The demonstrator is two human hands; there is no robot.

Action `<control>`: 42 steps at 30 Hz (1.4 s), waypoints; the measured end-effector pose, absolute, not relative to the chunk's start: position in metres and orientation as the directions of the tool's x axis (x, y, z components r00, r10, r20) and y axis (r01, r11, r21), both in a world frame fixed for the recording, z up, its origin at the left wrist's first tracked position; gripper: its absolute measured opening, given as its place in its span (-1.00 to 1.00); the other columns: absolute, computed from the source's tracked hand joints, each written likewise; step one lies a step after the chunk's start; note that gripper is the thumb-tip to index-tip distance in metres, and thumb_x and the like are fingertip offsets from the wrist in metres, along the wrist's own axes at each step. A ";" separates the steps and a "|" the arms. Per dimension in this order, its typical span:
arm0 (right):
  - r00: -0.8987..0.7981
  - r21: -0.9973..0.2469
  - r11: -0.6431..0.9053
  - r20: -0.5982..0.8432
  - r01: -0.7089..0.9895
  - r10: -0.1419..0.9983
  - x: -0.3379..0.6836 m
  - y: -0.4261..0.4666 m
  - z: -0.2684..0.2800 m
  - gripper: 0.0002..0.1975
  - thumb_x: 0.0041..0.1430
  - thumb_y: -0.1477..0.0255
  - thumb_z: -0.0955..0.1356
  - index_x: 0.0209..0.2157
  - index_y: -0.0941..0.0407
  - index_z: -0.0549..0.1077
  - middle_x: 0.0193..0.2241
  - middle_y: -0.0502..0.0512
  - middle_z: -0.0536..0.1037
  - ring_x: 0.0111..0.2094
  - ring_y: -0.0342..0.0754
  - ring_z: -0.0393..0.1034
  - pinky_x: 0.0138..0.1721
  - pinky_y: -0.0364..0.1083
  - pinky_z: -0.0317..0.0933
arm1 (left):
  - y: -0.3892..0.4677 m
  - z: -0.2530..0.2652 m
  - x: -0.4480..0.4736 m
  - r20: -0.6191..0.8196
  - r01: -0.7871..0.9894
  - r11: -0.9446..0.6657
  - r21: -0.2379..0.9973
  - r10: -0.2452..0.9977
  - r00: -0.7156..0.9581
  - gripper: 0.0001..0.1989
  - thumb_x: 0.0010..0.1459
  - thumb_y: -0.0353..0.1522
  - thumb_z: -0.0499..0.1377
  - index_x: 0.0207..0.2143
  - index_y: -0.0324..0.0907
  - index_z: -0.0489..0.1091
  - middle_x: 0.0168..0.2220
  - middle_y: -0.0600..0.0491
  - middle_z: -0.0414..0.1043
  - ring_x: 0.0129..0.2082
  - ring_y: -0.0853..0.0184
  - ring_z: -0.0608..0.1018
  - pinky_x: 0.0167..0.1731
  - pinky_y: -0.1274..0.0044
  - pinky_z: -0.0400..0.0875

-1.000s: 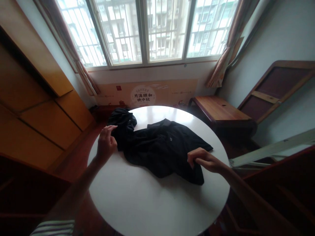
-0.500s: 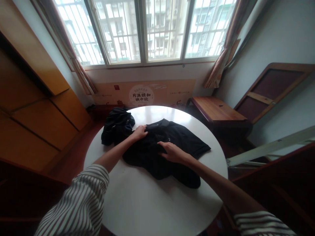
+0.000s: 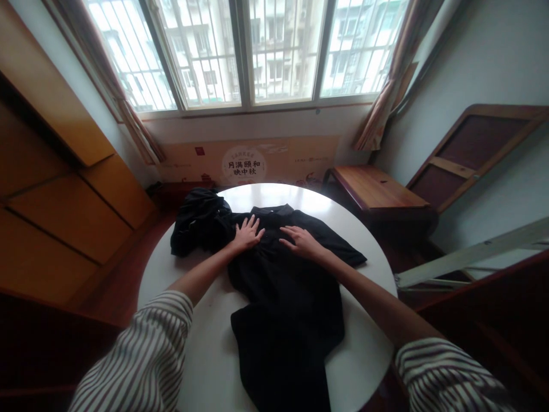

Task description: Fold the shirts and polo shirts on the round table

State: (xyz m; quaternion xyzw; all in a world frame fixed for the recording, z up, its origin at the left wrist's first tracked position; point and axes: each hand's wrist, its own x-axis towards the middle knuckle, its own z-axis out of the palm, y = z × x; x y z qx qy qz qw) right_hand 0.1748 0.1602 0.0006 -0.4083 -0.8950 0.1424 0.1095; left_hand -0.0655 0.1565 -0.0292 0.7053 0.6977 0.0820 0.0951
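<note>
A black collared shirt (image 3: pixel 291 292) lies spread over the round white table (image 3: pixel 206 349), its collar toward the window and its lower part reaching the near edge. My left hand (image 3: pixel 247 233) rests with fingers spread on the upper left of the shirt. On the upper right of it lies my right hand (image 3: pixel 302 241), fingers stretched out and slightly apart. Neither hand grips the cloth. Beside my left hand, a bunched heap of black clothing (image 3: pixel 199 223) sits at the table's far left; its single pieces cannot be told apart.
Behind the table, a printed banner (image 3: pixel 193 171) runs along the wall below the barred window (image 3: pixel 278 51). To the right stand a low wooden table (image 3: pixel 373 189) and a leaning wooden panel (image 3: pixel 467 154). Wooden cabinets (image 3: pixel 64 212) line the left side.
The shirt's lower part, bunched in the middle before, now stretches down toward the near edge. My left hand has spread its fingers, and my right hand has moved up the shirt.
</note>
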 end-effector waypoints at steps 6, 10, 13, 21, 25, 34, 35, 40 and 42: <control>-0.552 -0.208 0.523 -0.117 0.827 0.826 0.154 0.212 -0.014 -0.36 0.35 -0.02 0.04 0.37 -0.13 0.01 0.41 0.10 -0.08 0.38 0.42 -0.40 0.12 0.63 -0.47 | 0.188 -0.021 -0.070 -0.064 0.977 -0.016 0.212 0.998 0.030 -0.35 0.32 -0.04 -0.12 0.39 -0.02 -0.06 0.44 0.01 -0.30 0.41 -0.02 -0.13 0.23 -0.12 -0.22; -0.545 -0.195 0.517 -0.135 0.834 0.828 0.151 0.249 -0.015 -0.40 0.38 0.06 0.01 0.38 -0.12 -0.02 0.40 0.11 -0.06 0.38 0.39 -0.39 0.12 0.63 -0.47 | 0.212 -0.023 -0.071 -0.070 0.978 0.002 0.210 0.997 0.013 -0.33 0.31 -0.03 -0.14 0.40 -0.02 -0.09 0.44 0.04 -0.31 0.41 0.00 -0.13 0.25 -0.10 -0.25; -0.564 -0.177 0.540 -0.142 0.823 0.813 0.154 0.277 -0.016 -0.44 0.41 0.17 0.00 0.38 -0.07 -0.01 0.40 0.13 -0.05 0.39 0.36 -0.35 0.13 0.62 -0.45 | 0.226 -0.025 -0.069 -0.058 0.977 0.022 0.211 0.998 -0.010 -0.32 0.30 -0.03 -0.14 0.40 -0.03 -0.08 0.44 0.06 -0.30 0.41 -0.01 -0.14 0.27 -0.08 -0.25; -0.623 -0.189 0.597 -0.131 0.779 0.771 0.154 0.314 -0.011 -0.48 0.43 0.28 0.03 0.36 0.02 0.08 0.38 0.14 0.02 0.39 0.24 -0.25 0.26 0.45 -0.46 | 0.242 -0.023 -0.062 -0.035 0.974 0.073 0.212 0.997 -0.067 -0.27 0.30 -0.03 -0.16 0.40 -0.20 -0.07 0.44 -0.01 -0.27 0.41 0.01 -0.13 0.32 0.08 -0.18; -0.598 -0.189 0.576 -0.086 0.795 0.797 0.152 0.288 -0.010 -0.46 0.43 0.27 0.06 0.36 0.09 0.09 0.38 0.22 0.00 0.38 0.33 -0.22 0.23 0.48 -0.26 | 0.239 -0.019 -0.059 -0.027 0.977 0.075 0.202 0.997 -0.071 -0.29 0.30 -0.05 -0.15 0.39 -0.21 -0.05 0.43 -0.02 -0.25 0.40 0.01 -0.11 0.32 0.10 -0.18; -0.446 -0.123 0.432 -0.129 0.894 0.886 0.236 0.186 -0.010 -0.45 0.36 0.21 0.12 0.35 -0.13 0.07 0.40 0.04 -0.03 0.34 0.46 -0.16 0.07 0.62 -0.06 | 0.235 -0.015 -0.056 -0.053 0.988 0.095 0.125 0.995 -0.089 -0.31 0.32 -0.06 -0.19 0.40 -0.18 -0.07 0.43 0.02 -0.27 0.40 0.08 -0.08 0.32 0.14 -0.12; -0.428 -0.103 0.417 -0.150 0.903 0.891 0.246 0.180 -0.010 -0.44 0.35 0.27 0.12 0.36 -0.16 0.04 0.40 -0.01 -0.07 0.34 0.49 -0.17 0.05 0.64 -0.06 | 0.235 -0.015 -0.056 -0.052 0.988 0.094 0.125 0.995 -0.089 -0.31 0.32 -0.06 -0.19 0.40 -0.18 -0.07 0.43 0.02 -0.27 0.41 0.08 -0.09 0.32 0.14 -0.11; -0.414 -0.037 0.415 -0.187 0.909 0.891 0.271 0.185 -0.008 -0.23 0.18 0.53 0.18 0.37 -0.24 -0.09 0.41 -0.10 -0.18 0.34 0.50 -0.22 -0.01 0.70 -0.12 | 0.232 -0.014 -0.056 -0.050 0.988 0.090 0.129 0.995 -0.084 -0.31 0.32 -0.06 -0.19 0.40 -0.18 -0.07 0.43 0.02 -0.26 0.40 0.08 -0.08 0.32 0.14 -0.12; -0.413 -0.007 0.419 -0.184 0.908 0.892 0.275 0.202 -0.007 -0.19 0.15 0.54 0.21 0.37 -0.25 -0.10 0.41 -0.07 -0.17 0.35 0.47 -0.19 -0.01 0.71 -0.16 | 0.232 -0.013 -0.056 -0.047 0.987 0.089 0.130 0.995 -0.084 -0.31 0.32 -0.05 -0.19 0.40 -0.18 -0.07 0.43 0.01 -0.26 0.40 0.08 -0.08 0.32 0.14 -0.12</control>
